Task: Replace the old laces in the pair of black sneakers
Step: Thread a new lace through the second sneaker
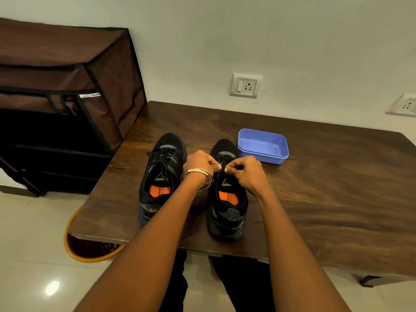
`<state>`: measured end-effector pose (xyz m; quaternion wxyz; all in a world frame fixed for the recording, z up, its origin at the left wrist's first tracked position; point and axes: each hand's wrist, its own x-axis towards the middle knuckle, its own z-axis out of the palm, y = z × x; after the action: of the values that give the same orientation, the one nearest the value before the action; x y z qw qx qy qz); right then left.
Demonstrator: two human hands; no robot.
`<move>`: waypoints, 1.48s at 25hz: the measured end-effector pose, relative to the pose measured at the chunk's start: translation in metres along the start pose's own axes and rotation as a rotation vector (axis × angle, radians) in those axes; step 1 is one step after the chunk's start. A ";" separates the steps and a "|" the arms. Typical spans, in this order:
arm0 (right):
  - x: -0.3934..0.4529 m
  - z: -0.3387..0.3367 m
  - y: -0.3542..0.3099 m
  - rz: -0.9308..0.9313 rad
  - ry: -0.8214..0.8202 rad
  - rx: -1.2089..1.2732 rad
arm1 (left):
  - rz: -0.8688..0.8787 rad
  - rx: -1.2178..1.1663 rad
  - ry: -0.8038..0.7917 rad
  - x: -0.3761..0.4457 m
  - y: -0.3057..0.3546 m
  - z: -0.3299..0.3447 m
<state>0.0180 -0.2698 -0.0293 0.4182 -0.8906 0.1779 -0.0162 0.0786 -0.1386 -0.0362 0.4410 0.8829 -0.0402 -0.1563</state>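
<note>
Two black sneakers with orange insoles stand side by side on the dark wooden table (326, 199), toes pointing away from me. The left sneaker (161, 176) is fully laced with a black lace. Over the tongue of the right sneaker (227, 210) both my hands meet. My left hand (200, 164), with bangles at the wrist, pinches the black lace (222, 163) of that shoe with curled fingers. My right hand (246, 173), wearing a ring, pinches the same lace from the other side. The hands hide most of the right shoe's lacing.
A blue plastic tub (263, 146) sits just right of the right sneaker's toe. A brown fabric-covered rack (67, 97) stands left of the table. An orange basket (74, 248) rests on the floor under the table's near left corner. Wall sockets (245, 85) are behind.
</note>
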 end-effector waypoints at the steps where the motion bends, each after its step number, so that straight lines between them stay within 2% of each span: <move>1: 0.001 -0.005 0.000 0.008 -0.039 -0.032 | -0.004 -0.009 -0.005 0.001 0.000 0.001; 3: 0.003 -0.014 0.003 0.045 -0.071 -0.092 | -0.028 -0.003 0.012 0.004 0.001 0.004; 6: 0.004 -0.022 0.008 0.157 -0.027 -0.155 | -0.080 0.054 0.092 0.006 0.007 0.001; 7: 0.004 -0.022 0.009 0.190 -0.033 -0.172 | -0.079 -0.035 0.129 0.005 0.011 -0.003; 8: 0.003 -0.023 0.011 0.211 -0.048 -0.182 | -0.073 -0.218 0.154 0.005 0.014 -0.009; 11: 0.000 -0.027 0.010 0.231 -0.095 -0.180 | -0.181 -1.050 0.131 -0.005 0.032 -0.024; 12: -0.001 -0.028 0.009 0.230 -0.110 -0.179 | -0.174 -1.204 0.145 -0.006 0.034 -0.028; 13: -0.002 -0.028 0.008 0.234 -0.117 -0.186 | -0.138 -1.237 0.169 -0.008 0.034 -0.030; 14: -0.002 -0.028 0.007 0.237 -0.112 -0.207 | -0.055 -1.112 0.207 -0.006 0.030 -0.028; 15: -0.004 -0.028 0.006 0.238 -0.100 -0.236 | 0.072 -0.806 0.247 -0.004 0.026 -0.027; 16: -0.004 -0.028 0.006 0.235 -0.081 -0.263 | 0.211 -0.389 0.258 0.000 0.020 -0.023; 18: -0.005 -0.028 0.005 0.235 -0.058 -0.283 | 0.399 0.302 0.094 0.004 0.012 -0.014; 19: -0.004 -0.027 0.005 0.248 -0.057 -0.277 | 0.398 0.494 -0.014 0.005 0.012 -0.010; 21: -0.003 -0.026 0.006 0.289 -0.061 -0.265 | 0.320 0.657 -0.099 0.007 0.017 -0.008; 23: -0.002 -0.025 0.008 0.328 -0.076 -0.257 | 0.273 0.664 -0.071 0.008 0.018 -0.009; 24: -0.002 -0.026 0.008 0.335 -0.085 -0.254 | 0.257 0.591 -0.048 0.008 0.017 -0.010; 26: -0.002 -0.028 0.007 0.324 -0.098 -0.255 | 0.198 0.249 0.007 0.004 0.012 -0.018; 30: -0.004 -0.030 0.003 0.304 -0.132 -0.231 | -0.070 -0.798 0.013 0.003 0.012 -0.031; 34: -0.003 -0.027 0.004 0.293 -0.160 -0.157 | -0.211 -1.558 0.054 0.004 0.021 -0.042; 35: -0.004 -0.027 0.003 0.304 -0.169 -0.124 | -0.202 -1.691 0.022 0.001 0.022 -0.046; 36: -0.004 -0.026 0.003 0.317 -0.177 -0.101 | -0.151 -1.689 0.011 0.000 0.021 -0.050; 37: -0.004 -0.026 0.003 0.324 -0.180 -0.091 | -0.068 -1.514 0.026 -0.002 0.019 -0.053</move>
<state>0.0088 -0.2893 -0.0140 0.3890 -0.8660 0.2817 0.1390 0.0948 -0.1088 0.0088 0.9222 0.3414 0.1105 -0.1443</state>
